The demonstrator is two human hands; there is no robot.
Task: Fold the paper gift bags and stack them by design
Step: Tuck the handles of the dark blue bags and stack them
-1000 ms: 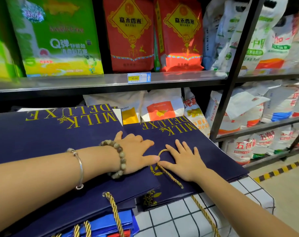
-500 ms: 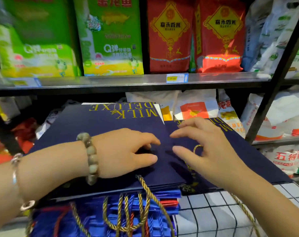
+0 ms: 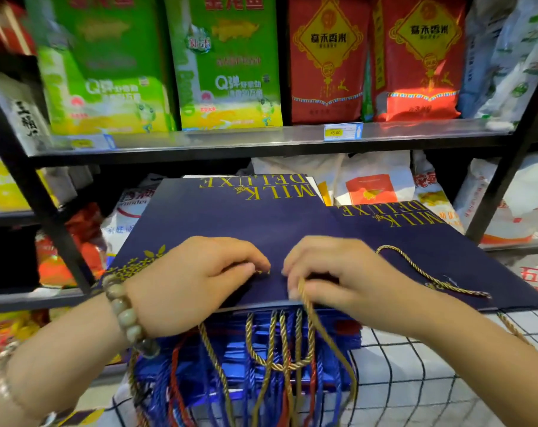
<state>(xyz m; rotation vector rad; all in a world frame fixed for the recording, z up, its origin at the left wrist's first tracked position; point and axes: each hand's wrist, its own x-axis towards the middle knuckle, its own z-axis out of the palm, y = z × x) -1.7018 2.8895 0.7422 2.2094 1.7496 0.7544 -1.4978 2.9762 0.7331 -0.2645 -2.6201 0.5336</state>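
Flattening is the step in hand, as I judge it. A dark navy paper gift bag (image 3: pixel 240 220), folded flat with gold MILK DELUXE lettering at its far end, lies on top of a stack of brighter blue paper bags (image 3: pixel 230 357). Blue, red and gold cords from that stack hang over the near edge. A second navy paper gift bag (image 3: pixel 440 254) of the same design lies just to the right, its edge tucked under the first, on a white checked cloth surface (image 3: pixel 415 386). Behind stands a metal shelf (image 3: pixel 261 140) of rice sacks.

The left hand (image 3: pixel 197 285) rests on the top bag near its front edge. Its fingers (image 3: pixel 250 260) are curled, tips beside a short glint of gold cord; I cannot tell whether they pinch it. The right hand (image 3: pixel 348 278) sits close alongside, thumb and curled fingers pinching a gold twisted cord handle (image 3: pixel 304 303) that trails down over the edge.

To do this well, I would lay the cord straight rather than bunched. I would then press the mouth crease outward evenly with both hands and square the edges with the matching bag so the navy design stacks together. A bunched cord would likely leave the pile lumpy.
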